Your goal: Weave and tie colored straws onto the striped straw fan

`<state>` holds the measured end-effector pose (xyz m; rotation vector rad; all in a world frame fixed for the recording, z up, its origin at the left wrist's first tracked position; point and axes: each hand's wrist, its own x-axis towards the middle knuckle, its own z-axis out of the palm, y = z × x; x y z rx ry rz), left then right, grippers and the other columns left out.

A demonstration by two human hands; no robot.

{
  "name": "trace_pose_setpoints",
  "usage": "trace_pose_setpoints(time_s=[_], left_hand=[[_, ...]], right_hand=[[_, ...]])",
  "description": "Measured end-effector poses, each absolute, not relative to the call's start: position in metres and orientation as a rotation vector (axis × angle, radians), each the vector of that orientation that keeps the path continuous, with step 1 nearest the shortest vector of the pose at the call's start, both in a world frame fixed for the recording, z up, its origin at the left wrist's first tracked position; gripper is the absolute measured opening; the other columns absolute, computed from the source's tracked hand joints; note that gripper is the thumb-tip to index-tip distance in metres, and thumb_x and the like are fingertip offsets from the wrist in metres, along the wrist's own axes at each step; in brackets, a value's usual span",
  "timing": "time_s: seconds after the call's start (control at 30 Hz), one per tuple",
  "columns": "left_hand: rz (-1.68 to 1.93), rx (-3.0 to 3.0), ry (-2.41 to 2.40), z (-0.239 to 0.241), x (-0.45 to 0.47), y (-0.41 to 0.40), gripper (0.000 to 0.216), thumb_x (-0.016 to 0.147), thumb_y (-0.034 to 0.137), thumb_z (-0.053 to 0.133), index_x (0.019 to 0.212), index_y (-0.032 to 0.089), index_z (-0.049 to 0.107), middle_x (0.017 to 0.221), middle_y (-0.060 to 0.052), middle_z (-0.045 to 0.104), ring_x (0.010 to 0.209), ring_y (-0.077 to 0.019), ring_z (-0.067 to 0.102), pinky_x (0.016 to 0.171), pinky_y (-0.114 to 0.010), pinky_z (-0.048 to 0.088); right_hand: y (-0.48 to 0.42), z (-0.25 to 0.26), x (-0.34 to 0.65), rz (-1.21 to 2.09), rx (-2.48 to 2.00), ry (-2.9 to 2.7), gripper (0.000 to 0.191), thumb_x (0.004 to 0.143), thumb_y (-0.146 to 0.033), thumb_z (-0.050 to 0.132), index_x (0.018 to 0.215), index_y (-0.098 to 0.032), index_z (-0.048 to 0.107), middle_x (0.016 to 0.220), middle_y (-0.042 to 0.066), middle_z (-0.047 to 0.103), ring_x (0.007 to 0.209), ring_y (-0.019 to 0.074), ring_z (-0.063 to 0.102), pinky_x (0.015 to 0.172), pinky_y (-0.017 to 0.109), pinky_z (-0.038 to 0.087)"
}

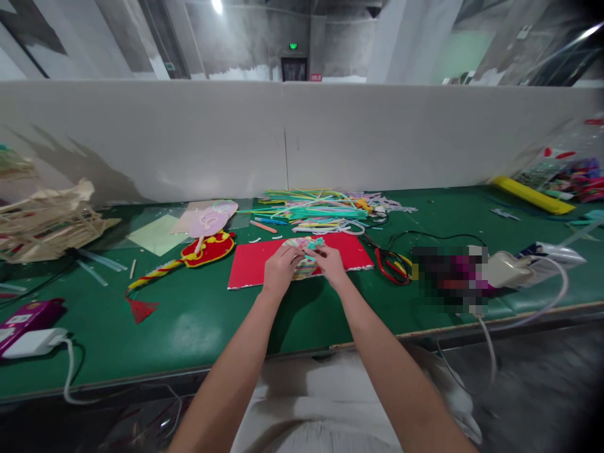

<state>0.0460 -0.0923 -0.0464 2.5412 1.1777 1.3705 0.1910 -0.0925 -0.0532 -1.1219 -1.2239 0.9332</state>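
Over a red board [249, 263], my left hand [280, 269] and my right hand [332, 264] meet at a small pastel craft piece [304, 271]. It is striped in pink, yellow and pale green and looks wound from pipe cleaners. My left fingers are closed on its left side. My right fingers pinch at a teal fuzzy tuft [314, 245] on its upper right. The fingers hide part of the piece, so its full shape does not show.
Behind the board lies a pile of coloured pipe cleaners [325, 211]. Red-handled pliers [392, 267] lie to the right. On the left are a red and yellow tasselled ornament [207, 250], a wooden stick model [44, 223] and a purple power strip [31, 321]. A grey partition [189, 141] stands behind.
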Motion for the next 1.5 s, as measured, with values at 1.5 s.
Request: trace_pose_setpoints(time_s=[1.5], left_hand=[[1.417, 2.203, 1.041, -0.046, 0.053, -0.092, 0.004, 0.077, 0.019, 0.054, 0.075, 0.018, 0.057, 0.079, -0.002, 0.054, 0.075, -0.0122, 0.053, 0.069, -0.025, 0.044]], right_hand=[[-0.091, -0.055, 0.189, 1.243, -0.933, -0.927, 0.033, 0.049, -0.037, 0.074, 0.072, -0.017, 0.059, 0.066, -0.002, 0.058, 0.063, 0.0118, 0.055, 0.062, 0.028, 0.05]])
